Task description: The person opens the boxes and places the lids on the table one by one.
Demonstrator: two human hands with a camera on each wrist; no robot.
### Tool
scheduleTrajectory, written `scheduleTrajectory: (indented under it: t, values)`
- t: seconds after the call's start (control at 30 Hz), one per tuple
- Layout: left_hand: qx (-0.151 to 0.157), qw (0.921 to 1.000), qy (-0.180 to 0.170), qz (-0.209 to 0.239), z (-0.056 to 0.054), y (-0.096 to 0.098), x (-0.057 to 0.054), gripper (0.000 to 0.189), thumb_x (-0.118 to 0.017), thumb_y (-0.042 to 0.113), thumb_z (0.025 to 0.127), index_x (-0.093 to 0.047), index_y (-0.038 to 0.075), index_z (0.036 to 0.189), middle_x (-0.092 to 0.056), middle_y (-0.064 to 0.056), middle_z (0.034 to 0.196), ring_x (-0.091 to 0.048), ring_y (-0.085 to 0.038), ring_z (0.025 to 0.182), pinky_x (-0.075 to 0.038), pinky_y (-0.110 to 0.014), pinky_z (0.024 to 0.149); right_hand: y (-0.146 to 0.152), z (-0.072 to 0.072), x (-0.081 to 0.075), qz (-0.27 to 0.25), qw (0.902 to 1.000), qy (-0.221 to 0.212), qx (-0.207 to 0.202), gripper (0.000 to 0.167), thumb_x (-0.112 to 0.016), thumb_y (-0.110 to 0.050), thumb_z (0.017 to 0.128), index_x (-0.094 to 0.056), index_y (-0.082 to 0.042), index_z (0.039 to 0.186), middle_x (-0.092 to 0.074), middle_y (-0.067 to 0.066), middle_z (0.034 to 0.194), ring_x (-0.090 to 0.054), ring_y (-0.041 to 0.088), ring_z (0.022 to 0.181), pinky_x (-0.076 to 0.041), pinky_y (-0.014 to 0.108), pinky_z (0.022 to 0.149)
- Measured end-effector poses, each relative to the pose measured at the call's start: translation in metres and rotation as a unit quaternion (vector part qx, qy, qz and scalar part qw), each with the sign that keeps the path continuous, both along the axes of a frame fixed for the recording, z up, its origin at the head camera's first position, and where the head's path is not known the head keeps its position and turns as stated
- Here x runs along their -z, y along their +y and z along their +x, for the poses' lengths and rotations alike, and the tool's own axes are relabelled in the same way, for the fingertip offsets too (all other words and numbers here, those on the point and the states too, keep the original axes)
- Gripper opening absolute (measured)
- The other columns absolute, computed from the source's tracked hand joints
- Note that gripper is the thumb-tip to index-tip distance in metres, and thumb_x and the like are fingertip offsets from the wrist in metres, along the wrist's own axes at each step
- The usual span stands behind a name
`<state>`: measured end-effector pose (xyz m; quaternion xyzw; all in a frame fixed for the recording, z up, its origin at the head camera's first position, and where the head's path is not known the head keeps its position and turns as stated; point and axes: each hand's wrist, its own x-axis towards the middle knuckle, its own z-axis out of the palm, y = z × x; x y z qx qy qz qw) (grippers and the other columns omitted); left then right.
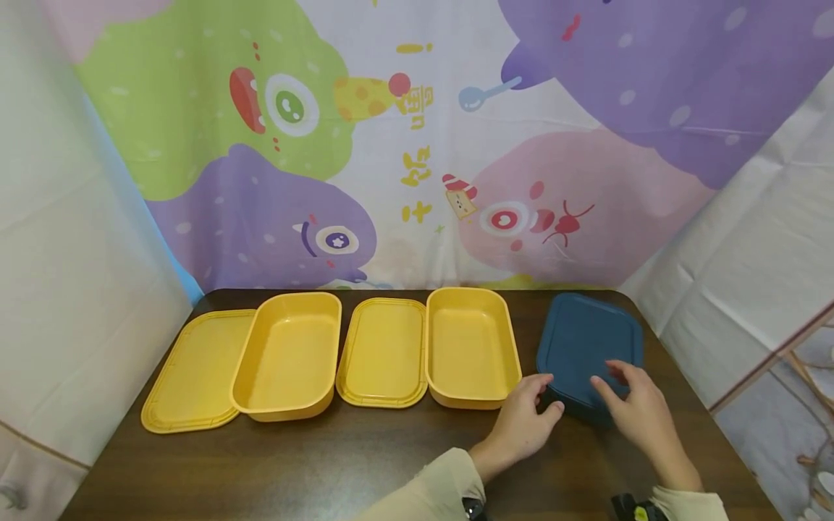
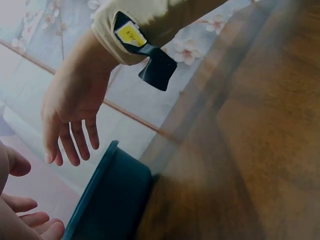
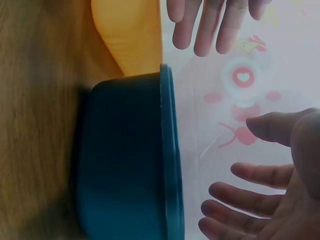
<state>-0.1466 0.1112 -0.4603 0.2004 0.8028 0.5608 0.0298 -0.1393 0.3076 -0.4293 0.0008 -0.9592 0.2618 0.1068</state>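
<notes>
A dark blue lidded food container point(image 1: 580, 336) stands at the right of the table, its lid lying on top. My left hand point(image 1: 521, 427) hovers beside the container's front left corner with loosely bent fingers. My right hand point(image 1: 641, 412) is above the front right part of the lid, fingers spread and apart from it. In the right wrist view the container's side wall point(image 3: 125, 155) and lid rim point(image 3: 172, 160) show, with a gap between the rim and the right fingers point(image 3: 245, 197). Neither hand holds anything.
Left of the blue container, a yellow container point(image 1: 472, 347) without a lid stands beside a flat yellow lid point(image 1: 384, 351). Further left are another open yellow container point(image 1: 287, 354) and its neighbouring lid point(image 1: 198, 373). A cartoon-printed curtain point(image 1: 417, 253) hangs behind the brown table point(image 1: 365, 463).
</notes>
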Motion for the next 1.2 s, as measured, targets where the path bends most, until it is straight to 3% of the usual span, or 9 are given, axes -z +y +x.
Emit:
scheduleTrajectory:
  t: [0.27, 0.5, 0.93, 1.07, 1.2]
  values:
    - [0.0, 0.9997, -0.007, -0.024, 0.003, 0.009, 0.005, 0.05, -0.06, 0.024, 0.093, -0.053, 0.003, 0.137, -0.059, -0.01, 0.132, -0.061, -0.02, 0.114, -0.05, -0.024, 0.093, 0.007, 0.002, 0.004, 0.005, 0.9993, -0.016, 0.034, 0.056, -0.058, -0.035, 0.097, -0.05, 0.009, 0.13, -0.051, 0.036, 0.123, -0.051, 0.049, 0.112, -0.042, 0.062, 0.087]
    - [-0.008, 0.9956, -0.07, -0.062, 0.006, 0.016, 0.005, 0.065, -0.059, 0.035, 0.093, -0.038, 0.004, 0.147, -0.048, -0.009, 0.146, -0.051, -0.02, 0.131, -0.043, -0.035, 0.107, 0.015, 0.005, 0.011, -0.009, 0.9973, -0.025, 0.068, 0.059, -0.056, -0.036, 0.097, -0.046, 0.009, 0.134, -0.047, 0.037, 0.124, -0.048, 0.05, 0.112, -0.04, 0.063, 0.086]
    - [-0.052, 0.9896, -0.12, -0.061, 0.007, 0.024, 0.009, 0.073, -0.062, 0.034, 0.092, -0.032, 0.003, 0.151, -0.037, -0.013, 0.155, -0.044, -0.032, 0.137, -0.038, -0.044, 0.112, 0.024, 0.003, 0.025, -0.068, 0.9862, -0.036, 0.146, 0.068, -0.056, -0.033, 0.097, -0.033, 0.014, 0.14, -0.047, 0.036, 0.123, -0.048, 0.048, 0.112, -0.038, 0.06, 0.092]
    - [-0.06, 0.9886, -0.124, -0.06, 0.006, 0.026, 0.013, 0.074, -0.062, 0.033, 0.092, -0.031, 0.002, 0.151, -0.035, -0.015, 0.155, -0.042, -0.032, 0.138, -0.037, -0.044, 0.113, 0.028, 0.001, 0.03, -0.095, 0.9811, -0.061, 0.157, 0.072, -0.054, -0.035, 0.098, -0.028, 0.015, 0.143, -0.043, 0.038, 0.131, -0.049, 0.051, 0.116, -0.038, 0.06, 0.097]
    - [-0.071, 0.9882, -0.125, -0.051, 0.002, 0.028, 0.017, 0.074, -0.062, 0.032, 0.092, -0.029, 0.001, 0.151, -0.034, -0.017, 0.156, -0.039, -0.032, 0.141, -0.035, -0.045, 0.114, 0.032, -0.003, 0.035, -0.114, 0.9746, -0.112, 0.157, 0.078, -0.048, -0.042, 0.1, -0.021, 0.015, 0.146, -0.037, 0.04, 0.139, -0.045, 0.053, 0.123, -0.035, 0.061, 0.103]
